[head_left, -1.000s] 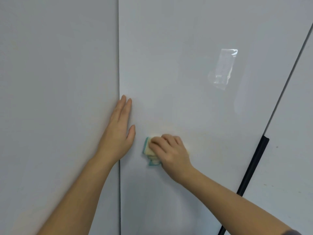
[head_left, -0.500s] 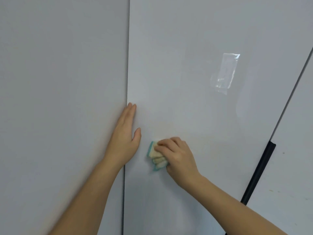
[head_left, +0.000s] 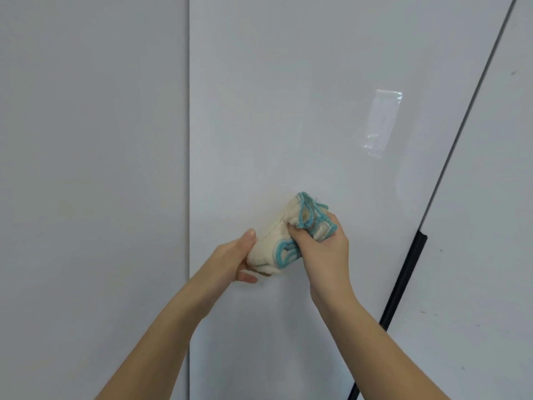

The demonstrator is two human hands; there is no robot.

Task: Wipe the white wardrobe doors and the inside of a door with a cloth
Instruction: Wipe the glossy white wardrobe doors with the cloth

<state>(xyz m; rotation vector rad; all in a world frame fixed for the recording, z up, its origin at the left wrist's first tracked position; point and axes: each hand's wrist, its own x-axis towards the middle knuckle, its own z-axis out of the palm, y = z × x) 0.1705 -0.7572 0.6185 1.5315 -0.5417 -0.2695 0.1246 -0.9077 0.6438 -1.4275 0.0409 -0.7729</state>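
A folded cream cloth with turquoise stitched edges is held up in front of the middle white wardrobe door. My left hand grips its lower left end, thumb on top. My right hand grips the upper right end, fingers curled round the folds. Both hands are off the door surface. Another white door fills the left, separated by a thin vertical gap.
A strip of clear tape is stuck on the middle door, upper right of the cloth. A black bar handle runs along that door's right edge, with a third white door beyond it showing a few small dark specks.
My left hand left the door edge and took hold of the cloth. My right hand lifted the cloth off the door; both now hold it in the air.
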